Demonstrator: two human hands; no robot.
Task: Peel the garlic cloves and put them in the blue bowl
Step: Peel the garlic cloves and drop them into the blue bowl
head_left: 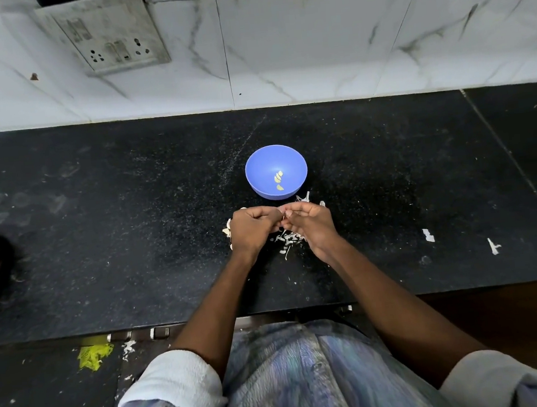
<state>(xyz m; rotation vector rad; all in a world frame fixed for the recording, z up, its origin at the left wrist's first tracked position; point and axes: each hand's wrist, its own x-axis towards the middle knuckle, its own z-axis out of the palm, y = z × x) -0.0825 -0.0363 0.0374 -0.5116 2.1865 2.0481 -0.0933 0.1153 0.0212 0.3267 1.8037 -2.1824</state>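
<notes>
Slipping is the chief risk: a clove is pinched between the fingertips of both hands, and if the skin gives suddenly it could be shot out of the grip onto the counter or over its near edge to the floor. The left hand is curled almost into a fist, and the right hand is half curled with thumb and forefinger brought to the same spot; the clove itself is nearly hidden between them, so how much skin is left on it cannot be told. A second risk is judged to be scraps of peel being carried along with the clove, since loose skins are scattered just under and behind the right hand and more lie beyond it, touching or nearly touching the bowl. The bowl stands just beyond the hands, close enough to be knocked by a hasty reach. A few pale yellowish peeled cloves are seen in its bottom, small and smooth. What appear to be unpeeled cloves are glimpsed at the outer side of the left hand, mostly hidden.
</notes>
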